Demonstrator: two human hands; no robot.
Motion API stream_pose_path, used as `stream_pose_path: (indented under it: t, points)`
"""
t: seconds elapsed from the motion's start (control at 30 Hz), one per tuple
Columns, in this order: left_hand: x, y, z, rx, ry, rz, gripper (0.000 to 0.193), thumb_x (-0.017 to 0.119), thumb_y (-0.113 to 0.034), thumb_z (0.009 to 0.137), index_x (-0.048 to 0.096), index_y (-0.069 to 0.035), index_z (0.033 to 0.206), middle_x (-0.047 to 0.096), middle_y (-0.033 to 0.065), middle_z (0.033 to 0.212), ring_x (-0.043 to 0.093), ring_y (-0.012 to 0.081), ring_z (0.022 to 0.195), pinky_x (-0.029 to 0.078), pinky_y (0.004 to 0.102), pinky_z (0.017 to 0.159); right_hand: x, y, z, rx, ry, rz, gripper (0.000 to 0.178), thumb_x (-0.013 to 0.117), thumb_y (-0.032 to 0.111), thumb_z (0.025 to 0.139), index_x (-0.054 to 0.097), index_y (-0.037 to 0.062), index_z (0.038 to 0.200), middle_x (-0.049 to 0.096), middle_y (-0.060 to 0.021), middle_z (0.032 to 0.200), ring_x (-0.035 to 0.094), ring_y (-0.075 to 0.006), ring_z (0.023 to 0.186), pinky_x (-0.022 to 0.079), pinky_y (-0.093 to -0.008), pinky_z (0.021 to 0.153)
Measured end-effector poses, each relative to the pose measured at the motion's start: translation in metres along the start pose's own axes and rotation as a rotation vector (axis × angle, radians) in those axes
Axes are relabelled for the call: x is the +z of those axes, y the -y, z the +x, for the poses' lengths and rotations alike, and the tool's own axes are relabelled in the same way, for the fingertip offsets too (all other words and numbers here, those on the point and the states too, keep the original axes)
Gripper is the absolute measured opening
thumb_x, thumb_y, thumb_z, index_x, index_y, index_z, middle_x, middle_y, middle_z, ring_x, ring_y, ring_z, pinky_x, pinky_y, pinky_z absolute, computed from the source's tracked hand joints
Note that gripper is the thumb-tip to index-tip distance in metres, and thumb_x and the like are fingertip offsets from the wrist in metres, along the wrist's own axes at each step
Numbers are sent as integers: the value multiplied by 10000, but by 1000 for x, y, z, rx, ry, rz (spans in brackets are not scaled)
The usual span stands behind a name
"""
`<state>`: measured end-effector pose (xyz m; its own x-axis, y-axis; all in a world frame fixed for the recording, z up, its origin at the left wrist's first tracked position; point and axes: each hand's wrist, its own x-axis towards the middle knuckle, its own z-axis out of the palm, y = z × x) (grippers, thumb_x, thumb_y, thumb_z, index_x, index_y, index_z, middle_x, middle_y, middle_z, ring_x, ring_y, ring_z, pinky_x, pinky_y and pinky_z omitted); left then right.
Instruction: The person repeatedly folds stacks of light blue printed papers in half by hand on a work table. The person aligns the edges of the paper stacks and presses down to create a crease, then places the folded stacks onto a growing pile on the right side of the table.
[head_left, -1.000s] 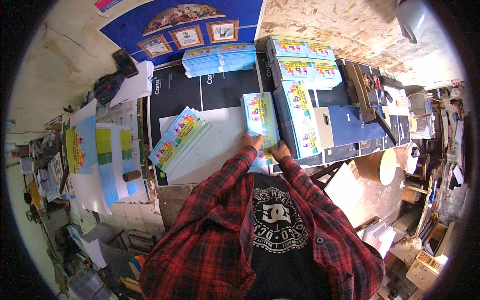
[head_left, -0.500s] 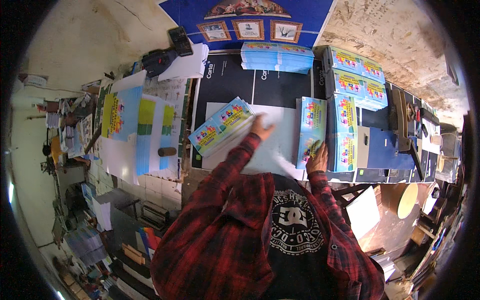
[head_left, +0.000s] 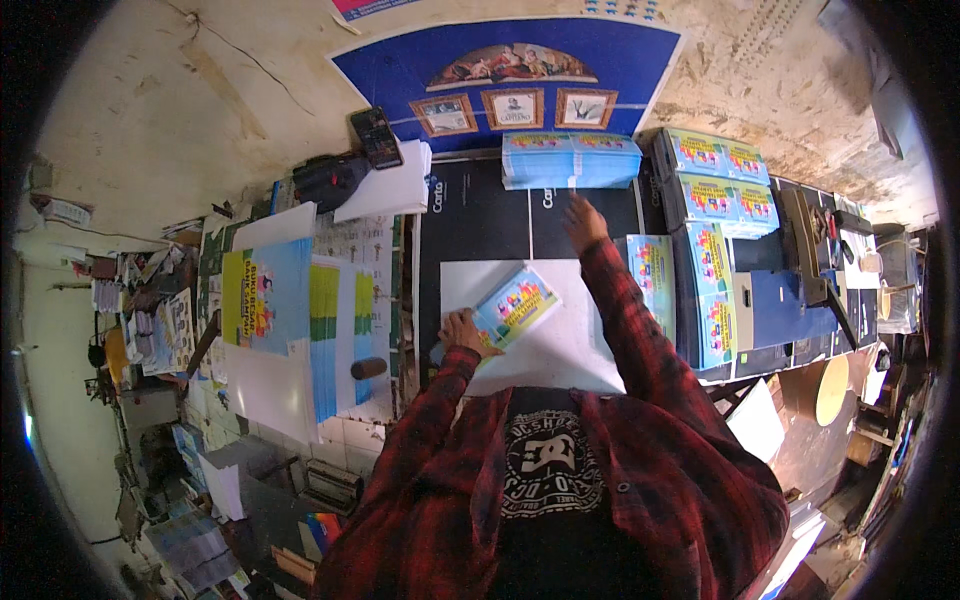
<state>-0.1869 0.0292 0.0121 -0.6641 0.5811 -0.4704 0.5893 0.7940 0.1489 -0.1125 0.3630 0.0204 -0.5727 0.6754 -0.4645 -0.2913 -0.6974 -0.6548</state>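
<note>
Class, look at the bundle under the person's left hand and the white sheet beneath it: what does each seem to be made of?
Bundle under the left hand: seemingly printed paper leaflets, colourful; its edge shows stacked thin layers. White sheet: probably plain matte paper or card, flat and without glare.

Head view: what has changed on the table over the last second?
The right hand left the stack by the white sheet and now reaches far forward toward the blue stack at the back, empty. The left hand moved onto the fanned leaflets, now pulled together in one pile on the sheet. The stacks at the right stayed put.
</note>
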Motion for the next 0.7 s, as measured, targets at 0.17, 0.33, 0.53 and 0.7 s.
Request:
stream_pose_path:
  t: [0.17, 0.33, 0.53, 0.7]
  points:
    - [-12, 2, -19, -74, -7, 61, 1024, 863, -550, 426, 412, -88, 1221, 407, 142, 1220, 386, 327, 1191, 348, 519, 928, 100, 1, 98, 172, -537, -46, 791, 710, 444, 709, 452, 26, 1328, 482, -177, 1318, 502, -353, 1132, 397, -463, 946]
    - [25, 3, -27, 4, -111, -23, 601, 764, -344, 678, 462, -98, 1135, 480, 113, 1104, 504, 276, 1056, 394, 430, 872, 79, 16, 151, 151, -355, 35, 930, 629, 463, 759, 168, 115, 1488, 140, -180, 1536, 176, -401, 1389, 172, -584, 1074]
    - [17, -12, -42, 272, -342, 108, 251, 571, -146, 809, 518, -88, 1047, 547, 70, 1005, 538, 251, 994, 413, 425, 821, 73, 19, 127, 39, -274, 80, 1021, 683, 588, 702, 229, 86, 1467, 346, -193, 1440, 410, -375, 1246, 314, -541, 1019]
    - [6, -1, -48, 339, -356, 37, 200, 527, -105, 816, 535, -97, 1016, 584, 63, 965, 564, 237, 957, 395, 424, 812, 80, 19, 144, 152, -141, 67, 1053, 699, 600, 691, 191, 120, 1479, 339, -189, 1440, 439, -372, 1218, 382, -499, 990]
